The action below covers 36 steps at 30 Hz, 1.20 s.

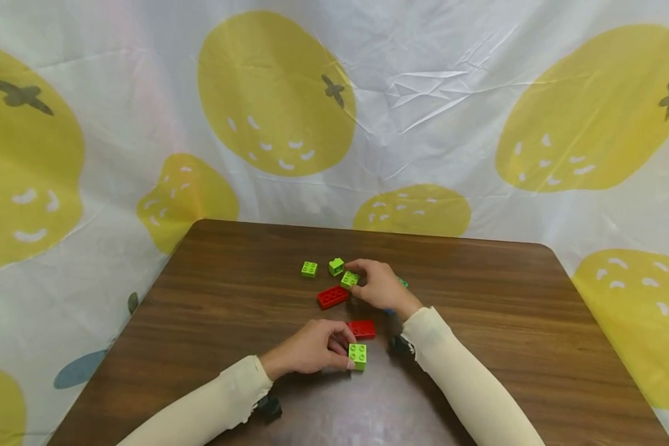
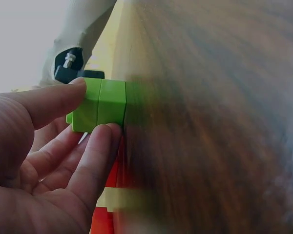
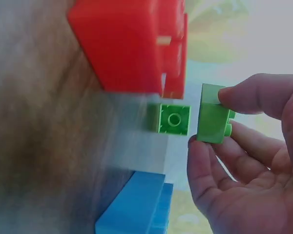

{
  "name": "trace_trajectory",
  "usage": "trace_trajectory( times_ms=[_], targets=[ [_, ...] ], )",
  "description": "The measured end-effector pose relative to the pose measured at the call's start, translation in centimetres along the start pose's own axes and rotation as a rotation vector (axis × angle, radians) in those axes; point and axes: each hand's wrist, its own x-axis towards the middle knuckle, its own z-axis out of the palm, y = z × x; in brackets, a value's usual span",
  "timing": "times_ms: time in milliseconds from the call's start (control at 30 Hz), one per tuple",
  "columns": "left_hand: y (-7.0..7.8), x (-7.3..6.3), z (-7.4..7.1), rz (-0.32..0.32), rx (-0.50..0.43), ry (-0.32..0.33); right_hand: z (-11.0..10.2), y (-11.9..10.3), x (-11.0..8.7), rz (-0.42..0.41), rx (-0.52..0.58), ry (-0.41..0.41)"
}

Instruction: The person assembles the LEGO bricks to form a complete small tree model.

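My left hand (image 1: 311,348) pinches a lime-green stack of two building bricks (image 2: 100,105) between thumb and fingers, studs up, near the middle of the table. Its lower face is at or close to the tabletop. Farther back, my right hand (image 1: 381,286) holds a single lime-green building brick (image 3: 213,114) by its sides, raised off the wood. Just beyond it lies another green brick (image 1: 336,267) tipped on its side, its hollow underside facing the right wrist camera. A red brick (image 1: 362,329) sits behind the left hand's stack, partly covered by the fingers.
A second red brick (image 1: 332,297) lies left of the right hand, and a green brick (image 1: 309,269) stands farther back. A blue brick (image 3: 136,204) and a darker green piece (image 1: 404,282) are mostly hidden by the right hand. Patterned cloth (image 1: 424,124) hangs behind the brown table (image 1: 245,272).
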Motion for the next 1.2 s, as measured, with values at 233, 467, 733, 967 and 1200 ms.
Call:
trace_trajectory(
  times_ms=[233,467,733,967,1200],
  targets=[
    [-0.1,-0.1,0.1,0.002,-0.006,0.010,-0.4,-0.8,-2.2,-0.038,0.064,0.033],
    [-0.1,0.0,0.2,0.009,-0.002,0.014,-0.7,-1.0,-4.3,-0.099,0.046,0.059],
    [-0.2,0.1,0.2,-0.001,-0.010,0.017,-0.7,-1.6,-6.5,-0.182,0.057,0.049],
    [-0.2,0.0,0.2,-0.005,-0.015,0.010,-0.5,-2.3,-8.7,-0.232,0.089,0.018],
    [-0.1,0.0,0.1,-0.007,-0.030,0.008,-0.2,-2.9,-10.7,-0.316,0.084,0.008]
  ],
)
